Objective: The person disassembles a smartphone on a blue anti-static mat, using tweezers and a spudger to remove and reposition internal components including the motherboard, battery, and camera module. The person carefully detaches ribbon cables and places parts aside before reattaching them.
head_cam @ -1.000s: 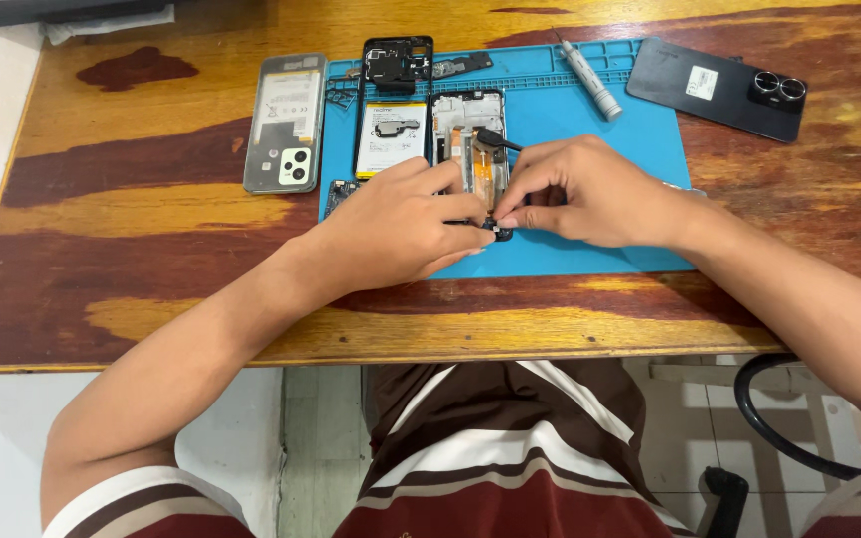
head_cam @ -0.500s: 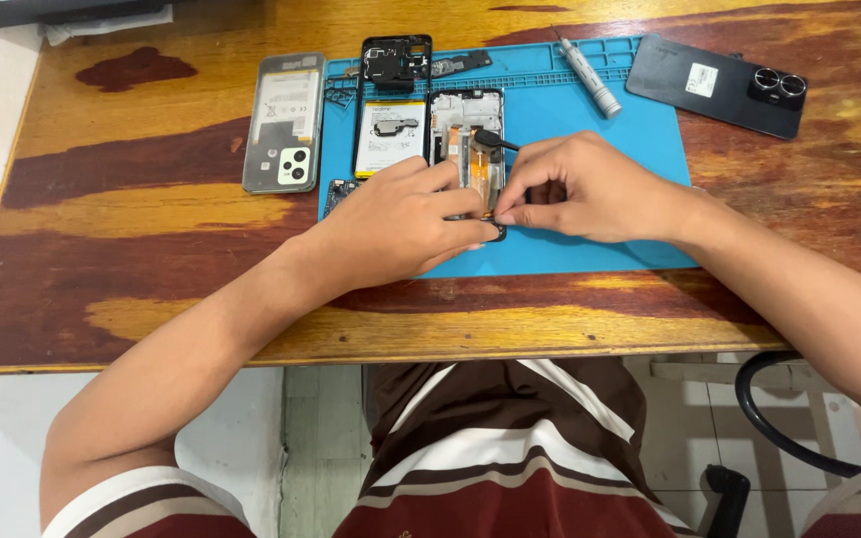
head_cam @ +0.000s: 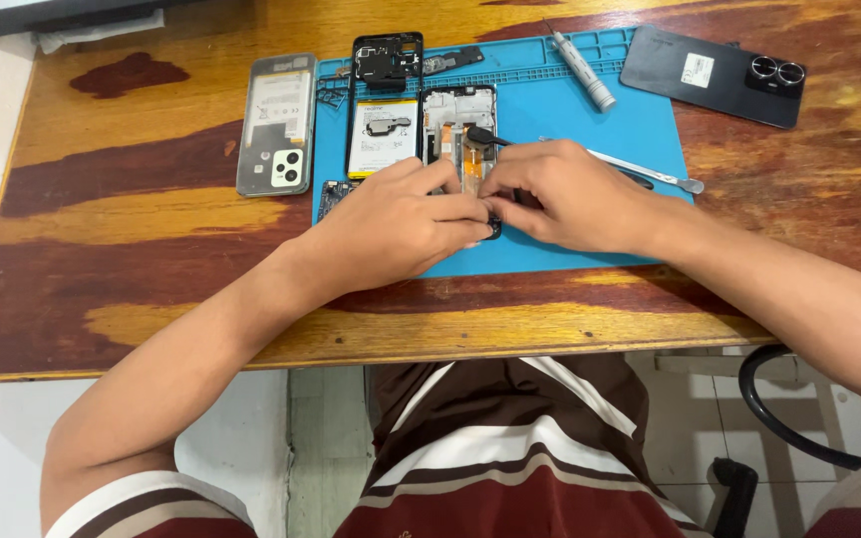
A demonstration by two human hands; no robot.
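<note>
Looking down from head height, a wooden table (head_cam: 151, 289) is seen with a blue repair mat (head_cam: 590, 120) laid on its far half. Two bare hands are brought together over the near middle of the mat, above an opened phone (head_cam: 458, 125) whose circuit boards and orange ribbon cables are exposed. The left hand (head_cam: 401, 224) is curled, its fingertips pinched together against the lower end of the phone. The right hand (head_cam: 565, 194) is curled likewise, its fingers pressed to the same spot, fingertip to fingertip with the left. Something small and dark is glimpsed between the fingertips, but whether it is gripped cannot be told. The lower part of the phone is hidden beneath both hands.

Just left of the opened phone, a second phone body with a pale battery (head_cam: 384, 110) is laid on the mat. Further left, off the mat, a grey phone back cover (head_cam: 276, 125) is laid on the wood. A slim grey screwdriver (head_cam: 582, 68) is placed near the mat's far edge, and metal tweezers (head_cam: 650, 174) are laid beside the right wrist. At the far right, a dark phone (head_cam: 715, 88) with twin camera rings is laid face down, partly over the mat's corner.
</note>
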